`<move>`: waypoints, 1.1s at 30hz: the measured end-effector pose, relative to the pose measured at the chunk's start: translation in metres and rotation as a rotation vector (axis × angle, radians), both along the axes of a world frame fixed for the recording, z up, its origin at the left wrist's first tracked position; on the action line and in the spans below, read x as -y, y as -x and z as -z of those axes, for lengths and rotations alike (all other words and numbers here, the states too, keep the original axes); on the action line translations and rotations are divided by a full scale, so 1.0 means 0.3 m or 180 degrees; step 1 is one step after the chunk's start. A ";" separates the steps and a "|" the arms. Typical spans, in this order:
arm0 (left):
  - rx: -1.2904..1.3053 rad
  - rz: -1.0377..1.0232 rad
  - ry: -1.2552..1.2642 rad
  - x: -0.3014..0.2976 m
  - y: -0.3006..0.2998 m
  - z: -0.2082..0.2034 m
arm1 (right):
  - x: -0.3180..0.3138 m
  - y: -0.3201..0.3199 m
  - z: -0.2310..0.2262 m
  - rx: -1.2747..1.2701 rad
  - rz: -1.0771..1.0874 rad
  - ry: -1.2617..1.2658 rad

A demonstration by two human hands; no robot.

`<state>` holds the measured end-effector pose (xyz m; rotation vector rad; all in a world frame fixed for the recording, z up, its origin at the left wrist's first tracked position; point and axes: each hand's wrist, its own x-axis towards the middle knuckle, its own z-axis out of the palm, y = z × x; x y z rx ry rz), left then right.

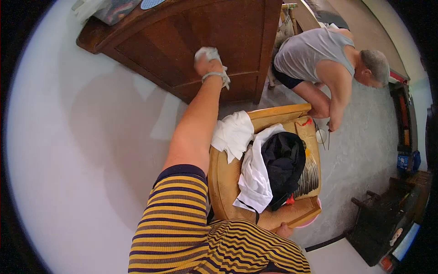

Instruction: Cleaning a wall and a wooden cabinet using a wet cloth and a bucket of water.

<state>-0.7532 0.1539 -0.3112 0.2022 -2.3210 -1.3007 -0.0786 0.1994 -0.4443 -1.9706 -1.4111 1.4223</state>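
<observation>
Grey floor (360,160) spreads across the right side. A large dark brown panelled wooden piece of furniture (159,52) stands at upper left and centre. To its right a co-worker (315,55) in a grey sleeveless top and dark shorts bends low, one hand at a long, thin dark object. Nearer, below the furniture, is a light wooden chair (220,182) with a woven surface. On it lie a black cloth item (283,153), loosely heaped, and a white garment (255,171) alongside it, on the left. A separate white cloth (233,130) drapes over the chair's upper left corner.

The person's left hand (203,64), slightly blurred, is closed around a bunched white rag (210,52) at the front of the dark panel; one end of the rag hangs by the wrist. The right hand (284,230) is at the chair's lower edge; how far its fingers are closed cannot be told. A pale bracelet (212,74) circles the left wrist.
</observation>
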 end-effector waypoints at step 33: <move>0.2723 0.1449 -0.1113 0.604 -0.692 0.185 | -0.140 -0.069 -0.036 -0.0899 0.0407 0.0207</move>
